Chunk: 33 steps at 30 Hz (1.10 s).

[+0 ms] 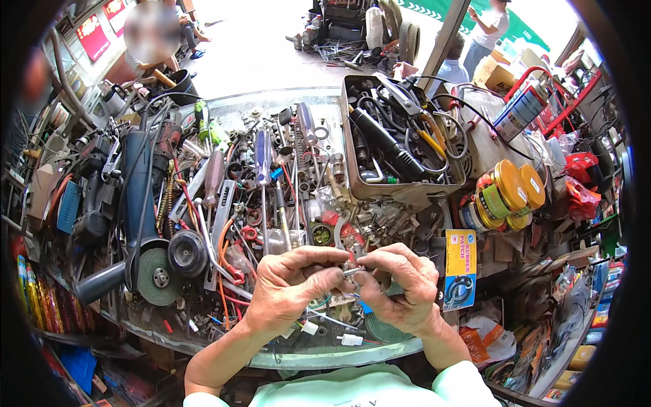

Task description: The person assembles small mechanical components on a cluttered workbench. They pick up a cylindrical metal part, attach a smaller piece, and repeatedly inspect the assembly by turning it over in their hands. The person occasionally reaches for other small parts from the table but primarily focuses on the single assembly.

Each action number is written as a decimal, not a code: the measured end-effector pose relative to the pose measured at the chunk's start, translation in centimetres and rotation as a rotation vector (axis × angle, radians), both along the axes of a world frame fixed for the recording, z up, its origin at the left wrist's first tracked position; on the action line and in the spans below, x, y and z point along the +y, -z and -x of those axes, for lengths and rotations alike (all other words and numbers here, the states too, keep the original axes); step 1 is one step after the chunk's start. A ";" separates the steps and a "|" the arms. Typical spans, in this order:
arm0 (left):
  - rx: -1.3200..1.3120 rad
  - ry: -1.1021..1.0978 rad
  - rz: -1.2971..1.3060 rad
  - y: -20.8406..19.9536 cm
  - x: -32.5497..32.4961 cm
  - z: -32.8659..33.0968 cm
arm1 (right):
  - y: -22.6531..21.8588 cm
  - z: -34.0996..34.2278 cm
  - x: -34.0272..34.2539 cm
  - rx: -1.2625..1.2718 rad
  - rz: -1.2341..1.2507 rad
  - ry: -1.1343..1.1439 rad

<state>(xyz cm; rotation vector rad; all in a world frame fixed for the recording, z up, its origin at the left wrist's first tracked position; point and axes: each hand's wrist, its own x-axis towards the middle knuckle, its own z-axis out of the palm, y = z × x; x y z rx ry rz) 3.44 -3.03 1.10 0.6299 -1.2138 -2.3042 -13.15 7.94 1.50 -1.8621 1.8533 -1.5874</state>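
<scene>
Above the near edge of a cluttered glass-topped bench, my two hands meet fingertip to fingertip. My left hand pinches one side of a small silvery metal part. From the other side, the thumb and fingers of my right hand close on the same part. A small red bit shows just above it between the fingers; whether it belongs to the part is hidden. Just below my hands lie white plastic connectors with thin wires.
At the left lies an angle grinder with a green disc. Screwdrivers and loose metal bits cover the middle. A metal tin full of tools stands far right, beside yellow-lidded jars and a yellow-blue box. Other people sit and stand beyond the bench.
</scene>
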 end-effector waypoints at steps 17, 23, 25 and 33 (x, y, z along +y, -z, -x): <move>0.028 0.014 -0.137 1.0 -0.1 -0.3 | 0.9 -0.1 0.5 0.134 0.128 -0.025; -0.064 0.037 -0.034 0.3 0.1 0.1 | 1.9 0.1 1.5 0.110 0.137 -0.060; 0.000 0.008 -0.059 0.3 0.2 -0.6 | 1.8 -0.2 0.9 0.072 0.149 -0.112; -0.049 0.092 -0.011 0.7 -0.6 0.7 | 1.6 0.7 1.1 0.119 0.157 0.021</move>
